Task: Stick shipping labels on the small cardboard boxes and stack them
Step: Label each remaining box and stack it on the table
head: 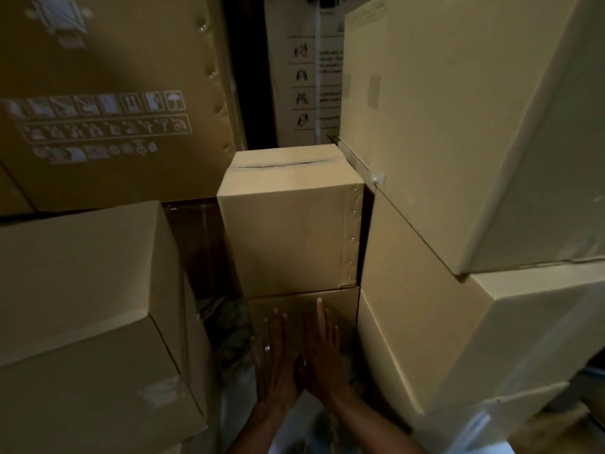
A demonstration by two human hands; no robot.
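Note:
Two small cardboard boxes stand stacked in the middle of the head view. The upper box [288, 231] has a taped top seam and sits on the lower box [340, 309]. My left hand [278, 358] and my right hand [322, 352] lie side by side, fingers straight, pressed flat against the front face of the lower box. A ring shows on my left hand. No shipping label is visible on either box; the spot under my palms is hidden.
Large cardboard boxes hem the stack in: a stack at the left [85, 309], tall ones at the right [458, 224], and a printed carton with handling symbols behind at the left [98, 126]. A dark narrow gap with crumpled material [229, 329] lies left of the stack.

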